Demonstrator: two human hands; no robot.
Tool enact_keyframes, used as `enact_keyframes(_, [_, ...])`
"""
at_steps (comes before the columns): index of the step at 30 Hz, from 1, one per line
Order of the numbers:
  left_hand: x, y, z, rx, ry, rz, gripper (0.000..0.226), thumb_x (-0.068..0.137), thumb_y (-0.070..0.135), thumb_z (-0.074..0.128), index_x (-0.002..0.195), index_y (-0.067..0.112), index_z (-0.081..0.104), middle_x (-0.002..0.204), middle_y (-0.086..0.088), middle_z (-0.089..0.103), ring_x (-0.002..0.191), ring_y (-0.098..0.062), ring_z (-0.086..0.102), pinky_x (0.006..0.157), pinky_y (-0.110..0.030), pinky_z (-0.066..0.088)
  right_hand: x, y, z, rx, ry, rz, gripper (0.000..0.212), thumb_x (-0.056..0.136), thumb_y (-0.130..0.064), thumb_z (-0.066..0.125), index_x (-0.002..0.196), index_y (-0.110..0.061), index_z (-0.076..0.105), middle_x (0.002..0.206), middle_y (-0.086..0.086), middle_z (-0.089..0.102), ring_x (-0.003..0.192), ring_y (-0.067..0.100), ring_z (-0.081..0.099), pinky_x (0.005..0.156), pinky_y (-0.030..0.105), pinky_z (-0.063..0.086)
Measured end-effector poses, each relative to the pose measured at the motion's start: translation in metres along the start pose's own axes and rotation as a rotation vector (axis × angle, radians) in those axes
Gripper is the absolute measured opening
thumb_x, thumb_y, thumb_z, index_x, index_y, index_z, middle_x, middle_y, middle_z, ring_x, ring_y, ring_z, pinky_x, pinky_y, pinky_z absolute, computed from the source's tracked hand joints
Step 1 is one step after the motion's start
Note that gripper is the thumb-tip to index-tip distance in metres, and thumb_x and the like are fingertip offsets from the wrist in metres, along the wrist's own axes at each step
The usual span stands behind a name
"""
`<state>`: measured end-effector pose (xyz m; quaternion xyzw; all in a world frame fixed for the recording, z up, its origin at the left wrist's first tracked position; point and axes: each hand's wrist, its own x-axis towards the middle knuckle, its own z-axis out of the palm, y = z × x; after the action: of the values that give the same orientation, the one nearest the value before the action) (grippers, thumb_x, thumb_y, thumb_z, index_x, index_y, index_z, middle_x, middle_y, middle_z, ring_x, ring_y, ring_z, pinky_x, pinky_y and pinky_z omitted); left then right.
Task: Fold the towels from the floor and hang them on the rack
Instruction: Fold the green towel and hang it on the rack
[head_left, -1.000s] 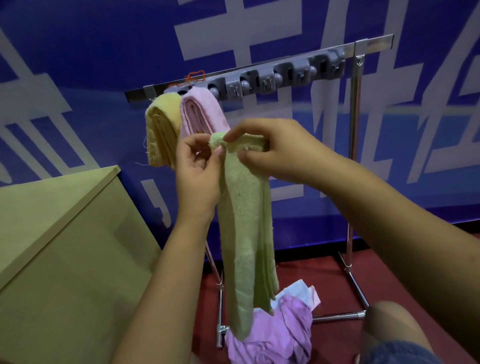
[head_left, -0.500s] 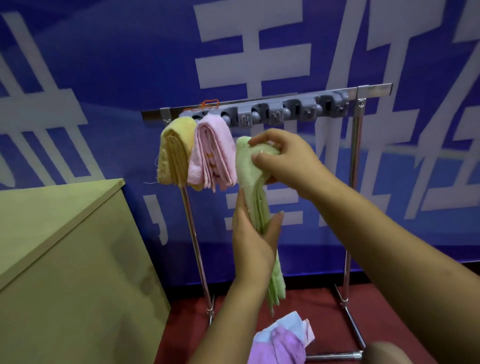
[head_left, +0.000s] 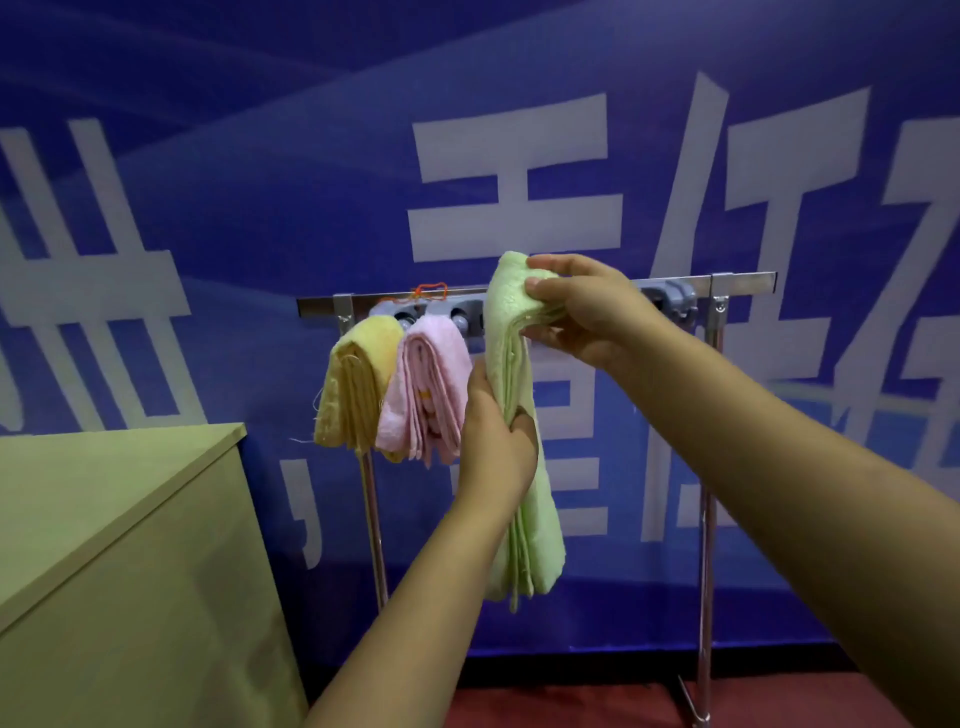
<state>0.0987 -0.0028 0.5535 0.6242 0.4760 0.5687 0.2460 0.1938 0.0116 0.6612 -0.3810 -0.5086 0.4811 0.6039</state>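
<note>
Hanging already on the rack (head_left: 743, 283) are yellow (head_left: 353, 384) and pink towels (head_left: 428, 389), while both hands, left (head_left: 493, 436) and right (head_left: 587, 312), grip the folded green towel (head_left: 511, 322), not yet hung.

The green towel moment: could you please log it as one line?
green towel folded, lifted at rack | right hand pinches top | left hand grips middle | yellow towel, pink towel hung

The location appears to be a staged indoor set, not a home: a blue printed banner (head_left: 322, 171) with large white characters covers the back wall, behind a freestanding metal rack (head_left: 737, 283), a plain wooden cabinet (head_left: 119, 545) and red floor (head_left: 597, 706).
</note>
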Motion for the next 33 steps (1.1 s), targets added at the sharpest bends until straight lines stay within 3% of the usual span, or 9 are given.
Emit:
enact_keyframes(5, [0.026, 0.005, -0.001, 0.035, 0.01, 0.014, 0.062, 0.094, 0.003, 0.043, 0.148, 0.022, 0.018, 0.135, -0.003, 0.045, 0.11, -0.012, 0.045, 0.09, -0.021, 0.036, 0.031, -0.025, 0.006, 0.053, 0.007, 0.04, 0.026, 0.092, -0.001, 0.054, 0.115, -0.012, 0.059, 0.113, 0.017, 0.055, 0.095, 0.028, 0.06, 0.058, 0.033, 0.059])
enact_keyframes(9, [0.04, 0.013, -0.006, 0.081, 0.111, 0.067, 0.056, 0.094, 0.001, 0.043, 0.146, 0.015, 0.027, 0.113, 0.003, 0.047, 0.089, 0.002, 0.049, 0.06, 0.005, 0.031, 0.057, -0.033, 0.016, 0.062, -0.046, 0.06, 0.027, 0.093, 0.0, 0.051, 0.116, -0.012, 0.058, 0.103, 0.015, 0.057, 0.083, 0.024, 0.06, 0.057, 0.033, 0.057])
enact_keyframes(12, [0.047, 0.012, -0.012, 0.057, 0.161, 0.084, 0.05, 0.094, -0.006, 0.041, 0.141, 0.005, 0.03, 0.117, 0.0, 0.047, 0.097, 0.02, 0.05, 0.073, 0.007, 0.028, 0.075, -0.033, 0.026, 0.071, -0.096, 0.077, 0.025, 0.093, -0.001, 0.05, 0.112, -0.014, 0.059, 0.114, 0.018, 0.055, 0.084, 0.025, 0.059, 0.054, 0.032, 0.055])
enact_keyframes(14, [0.052, 0.011, -0.011, 0.079, 0.21, 0.068, 0.051, 0.095, 0.0, 0.042, 0.144, 0.01, 0.03, 0.136, -0.009, 0.046, 0.122, -0.009, 0.049, 0.091, -0.013, 0.035, 0.085, -0.033, 0.03, 0.065, -0.127, 0.078, 0.024, 0.093, -0.002, 0.05, 0.111, -0.015, 0.059, 0.114, 0.017, 0.054, 0.085, 0.025, 0.059, 0.057, 0.033, 0.054])
enact_keyframes(15, [0.056, 0.01, -0.008, 0.084, 0.234, 0.071, 0.051, 0.094, 0.002, 0.042, 0.143, 0.012, 0.031, 0.135, -0.01, 0.048, 0.119, -0.018, 0.051, 0.091, -0.014, 0.036, 0.09, -0.034, 0.031, 0.052, -0.144, 0.077, 0.025, 0.094, -0.003, 0.05, 0.113, -0.016, 0.059, 0.111, 0.016, 0.055, 0.085, 0.025, 0.059, 0.06, 0.036, 0.054])
enact_keyframes(17, [0.065, 0.012, -0.002, 0.087, 0.274, 0.08, 0.047, 0.094, 0.002, 0.043, 0.14, 0.011, 0.036, 0.117, -0.006, 0.054, 0.089, -0.007, 0.054, 0.07, 0.005, 0.029, 0.101, -0.035, 0.031, 0.016, -0.17, 0.078, 0.028, 0.094, -0.005, 0.049, 0.117, -0.018, 0.058, 0.102, 0.014, 0.056, 0.084, 0.023, 0.059, 0.072, 0.046, 0.054])
enact_keyframes(19, [0.076, 0.015, 0.001, 0.091, 0.285, 0.081, 0.046, 0.095, 0.003, 0.043, 0.14, 0.011, 0.038, 0.107, -0.001, 0.053, 0.072, 0.002, 0.043, 0.057, 0.003, 0.032, 0.11, -0.035, 0.028, 0.034, -0.168, 0.084, 0.029, 0.095, -0.005, 0.047, 0.12, -0.018, 0.056, 0.095, 0.013, 0.054, 0.08, 0.022, 0.058, 0.08, 0.051, 0.051])
enact_keyframes(26, [0.119, 0.006, 0.004, 0.106, 0.204, 0.072, 0.049, 0.097, 0.007, 0.041, 0.144, 0.017, 0.031, 0.121, -0.008, 0.054, 0.092, -0.015, 0.049, 0.069, -0.019, 0.037, 0.137, -0.026, 0.021, 0.362, -0.145, 0.098, 0.034, 0.097, -0.003, 0.043, 0.127, -0.014, 0.051, 0.094, 0.015, 0.054, 0.08, 0.024, 0.058, 0.081, 0.055, 0.045])
enact_keyframes(33, [0.145, -0.002, -0.003, 0.209, -0.098, 0.109, 0.042, 0.093, 0.006, 0.043, 0.132, 0.023, 0.047, 0.11, -0.003, 0.059, 0.091, -0.019, 0.054, 0.066, -0.022, 0.042, 0.147, -0.01, -0.024, 0.383, 0.106, 0.026, 0.024, 0.094, 0.0, 0.048, 0.113, -0.013, 0.056, 0.107, 0.019, 0.055, 0.09, 0.032, 0.059, 0.056, 0.047, 0.052])
